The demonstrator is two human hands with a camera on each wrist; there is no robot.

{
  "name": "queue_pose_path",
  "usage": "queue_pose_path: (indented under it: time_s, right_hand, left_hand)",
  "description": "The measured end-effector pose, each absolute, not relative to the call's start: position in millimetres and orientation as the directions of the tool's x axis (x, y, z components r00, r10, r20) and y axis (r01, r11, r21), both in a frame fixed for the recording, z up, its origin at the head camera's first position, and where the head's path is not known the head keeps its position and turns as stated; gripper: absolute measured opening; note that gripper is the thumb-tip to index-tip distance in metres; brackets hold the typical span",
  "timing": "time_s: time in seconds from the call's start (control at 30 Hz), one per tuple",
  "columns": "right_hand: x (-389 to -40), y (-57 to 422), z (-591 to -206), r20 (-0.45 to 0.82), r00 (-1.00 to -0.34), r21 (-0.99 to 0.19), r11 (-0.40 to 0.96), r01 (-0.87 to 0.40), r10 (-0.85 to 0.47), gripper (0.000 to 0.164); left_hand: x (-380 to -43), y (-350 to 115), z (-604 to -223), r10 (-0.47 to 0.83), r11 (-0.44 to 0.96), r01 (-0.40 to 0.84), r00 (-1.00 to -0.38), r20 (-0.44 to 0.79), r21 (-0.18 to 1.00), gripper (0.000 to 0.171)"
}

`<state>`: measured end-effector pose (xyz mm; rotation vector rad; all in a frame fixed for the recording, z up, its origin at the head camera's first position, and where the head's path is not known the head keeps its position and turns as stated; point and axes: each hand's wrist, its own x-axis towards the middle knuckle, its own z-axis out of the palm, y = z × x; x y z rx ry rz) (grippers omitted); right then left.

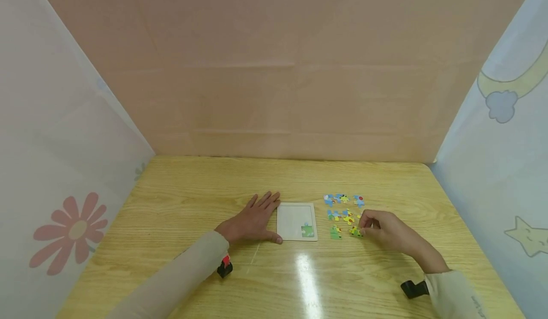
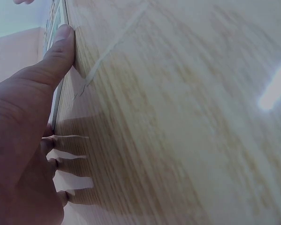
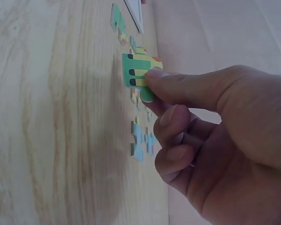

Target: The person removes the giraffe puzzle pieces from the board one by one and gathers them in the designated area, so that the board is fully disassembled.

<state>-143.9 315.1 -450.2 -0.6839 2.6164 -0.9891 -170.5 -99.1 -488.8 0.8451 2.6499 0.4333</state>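
A green and yellow puzzle piece is pinched between the thumb and forefinger of my right hand, lifted off the table in the right wrist view. My left hand lies with fingers spread along the left side of a square puzzle tray, its thumb touching the lower left corner. One green piece sits in the tray's lower right corner. Right of the tray, several loose pieces lie in rows, blue ones farther away. Another green piece lies nearest the tray. My right hand partly hides the row behind it.
The wooden table meets a plain orange-brown backdrop at its far edge. Printed cloth walls stand on the left and right. Black wrist devices show beneath the left sleeve and beside the right sleeve.
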Motion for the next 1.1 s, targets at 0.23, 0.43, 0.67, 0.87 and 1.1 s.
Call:
queue_pose_path:
  time_s: [0.23,0.43,0.67,0.87,1.1]
  right_hand:
    - [-143,312,-453,-0.090,-0.848,-0.677,0.656,-0.333,-0.522,0.006]
    - [-145,311,-456,-0.089,-0.863,-0.665,0.675,-0.320,-0.497,0.005]
    - [-147,310,-457,-0.078,-0.873,-0.646,0.692,-0.323,-0.481,0.003]
    - [-149,303,-452,-0.082,-0.881,-0.636,0.705,-0.314,-0.466,0.004]
    - [-159,287,-452,-0.100,-0.865,-0.653,0.688,-0.317,-0.492,0.006]
  left_hand:
    - [-169,-99,-489,0.602,0.774,0.501,-0.771,-0.206,0.388,0.116]
    - [-168,-99,-487,0.599,0.774,0.494,-0.774,-0.204,0.398,0.115]
    - [-167,-99,-486,0.591,0.780,0.485,-0.778,-0.213,0.395,0.114]
    - [-166,-100,-487,0.590,0.783,0.489,-0.780,-0.211,0.383,0.115]
    - [-168,-98,-488,0.594,0.780,0.497,-0.778,-0.203,0.379,0.115]
